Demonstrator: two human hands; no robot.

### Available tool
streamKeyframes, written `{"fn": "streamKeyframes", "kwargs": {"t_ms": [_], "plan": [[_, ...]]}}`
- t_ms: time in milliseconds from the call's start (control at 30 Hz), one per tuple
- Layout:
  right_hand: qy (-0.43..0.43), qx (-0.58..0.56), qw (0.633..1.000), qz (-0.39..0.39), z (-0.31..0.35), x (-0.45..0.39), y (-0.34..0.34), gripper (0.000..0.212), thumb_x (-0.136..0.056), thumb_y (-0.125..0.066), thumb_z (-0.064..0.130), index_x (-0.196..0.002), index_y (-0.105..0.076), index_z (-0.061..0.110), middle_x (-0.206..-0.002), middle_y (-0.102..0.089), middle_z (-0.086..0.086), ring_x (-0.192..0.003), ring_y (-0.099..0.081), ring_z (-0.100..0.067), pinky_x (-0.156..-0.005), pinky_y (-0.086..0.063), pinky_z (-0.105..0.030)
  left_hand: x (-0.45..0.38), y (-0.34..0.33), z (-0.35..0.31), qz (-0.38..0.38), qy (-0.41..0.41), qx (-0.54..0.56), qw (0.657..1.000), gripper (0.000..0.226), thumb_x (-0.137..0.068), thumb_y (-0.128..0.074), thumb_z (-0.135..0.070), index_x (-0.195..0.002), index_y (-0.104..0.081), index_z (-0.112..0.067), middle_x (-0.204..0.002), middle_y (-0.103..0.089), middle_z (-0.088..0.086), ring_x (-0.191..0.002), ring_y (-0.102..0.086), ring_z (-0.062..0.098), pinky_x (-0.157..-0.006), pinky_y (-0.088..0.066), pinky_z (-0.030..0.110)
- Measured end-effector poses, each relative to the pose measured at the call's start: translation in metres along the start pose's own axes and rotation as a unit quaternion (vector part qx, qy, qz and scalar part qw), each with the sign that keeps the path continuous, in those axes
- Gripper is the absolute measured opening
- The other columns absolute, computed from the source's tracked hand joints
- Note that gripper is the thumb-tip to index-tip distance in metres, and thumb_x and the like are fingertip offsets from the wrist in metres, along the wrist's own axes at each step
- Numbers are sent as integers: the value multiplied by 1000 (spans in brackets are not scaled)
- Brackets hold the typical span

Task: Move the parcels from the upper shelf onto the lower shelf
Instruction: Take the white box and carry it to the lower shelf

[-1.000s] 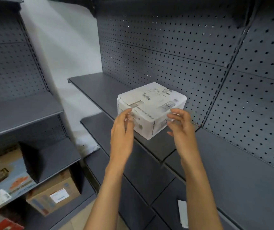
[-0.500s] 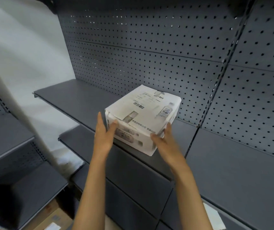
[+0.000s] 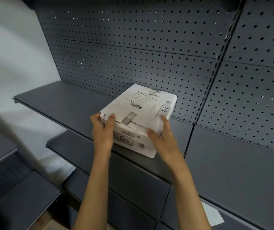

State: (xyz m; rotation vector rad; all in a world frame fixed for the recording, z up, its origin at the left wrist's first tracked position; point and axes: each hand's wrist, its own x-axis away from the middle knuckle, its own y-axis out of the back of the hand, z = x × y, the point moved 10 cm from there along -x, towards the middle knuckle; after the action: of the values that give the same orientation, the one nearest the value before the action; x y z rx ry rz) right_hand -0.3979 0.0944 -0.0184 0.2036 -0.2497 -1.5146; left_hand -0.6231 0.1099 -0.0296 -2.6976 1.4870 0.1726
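Dark grey metal shelving with a perforated back panel [image 3: 133,63] fills the view, and a pale wall shows at the left. Nearest the camera, two bare forearms reach up and forward. The left hand [image 3: 102,130] clasps the near left corner of the white parcel [image 3: 139,117], thumb on top and fingers round the side. The right hand [image 3: 163,138] presses the near right side, fingers laid up along it and thumb against the front face; this grip looks more like a flat hold than a full wrap. The parcel sits on the upper shelf [image 3: 63,103], its front corner overhanging the edge, with the lower shelf [image 3: 76,146] just below and forward. Its wrapper looks torn and loose, so squeezing the box itself, not the paper, seems wise. A good lift would draw it level towards the body, then lower it clear of the upper shelf's lip before setting it flat.
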Motion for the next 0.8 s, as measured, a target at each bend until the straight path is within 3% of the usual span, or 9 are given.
{"fn": "streamKeyframes", "kwargs": {"t_ms": [100, 200, 300, 367, 567, 667, 800], "plan": [[9, 12, 999, -35, 6, 9, 16, 66, -101, -54, 38, -158, -20, 34, -156, -36, 5, -136, -45, -23, -115, -39, -46, 9, -7, -20, 6, -26, -17, 1000, 28, -99, -62, -33, -114, -41, -23, -102, -56, -19, -89, -56, -6, -73, -42, 18], [33, 7, 998, -61, 14, 19, 39, 61, -101, -54, 38, -157, -30, 31, -156, -39, 10, -129, -48, -10, -117, -37, -38, 19, -14, -35, 10, -47, -29, 998, 31, -97, -64, -35, -116, -41, -25, -104, -55, -16, -90, -55, -4, -72, -42, 17], [32, 6, 995, -91, 9, 29, 63, 62, -100, -54, 45, -157, -32, 32, -160, -36, 12, -145, -33, -7, -123, -29, -40, 31, -27, -43, 21, -64, -32, 997, 38, -95, -65, -36, -126, -47, -23, -123, -57, -5, -103, -59, 5, -80, -46, 20], [29, 1, 993, -115, 7, 38, 79, 65, -95, -54, 53, -155, -35, 35, -161, -35, 13, -150, -28, -10, -123, -27, -44, 40, -37, -50, 29, -84, -49, 995, 40, -94, -63, -34, -130, -52, -22, -127, -53, -2, -104, -56, 3, -81, -44, 18], [47, -28, 986, -157, 10, 63, 118, 63, -84, -52, 61, -145, -46, 45, -151, -48, 19, -142, -44, -12, -119, -35, -44, 72, -59, -70, 44, -97, -33, 994, 50, -81, -59, -48, -123, -57, -22, -123, -54, -5, -108, -58, 8, -81, -44, 21], [56, -41, 982, -176, 11, 83, 143, 56, -89, -54, 55, -143, -49, 43, -147, -51, 21, -136, -50, -9, -117, -39, -41, 93, -73, -88, 46, -118, -25, 992, 45, -83, -60, -44, -121, -56, -22, -116, -53, -10, -103, -56, -2, -79, -44, 19], [54, -51, 975, -211, 7, 123, 191, 43, -99, -56, 43, -142, -52, 40, -126, -67, 14, -114, -63, -15, -108, -48, -37, 136, -105, -112, 74, -146, -16, 986, 44, -81, -60, -48, -117, -56, -22, -117, -54, -7, -106, -61, 12, -82, -51, 29]]}}
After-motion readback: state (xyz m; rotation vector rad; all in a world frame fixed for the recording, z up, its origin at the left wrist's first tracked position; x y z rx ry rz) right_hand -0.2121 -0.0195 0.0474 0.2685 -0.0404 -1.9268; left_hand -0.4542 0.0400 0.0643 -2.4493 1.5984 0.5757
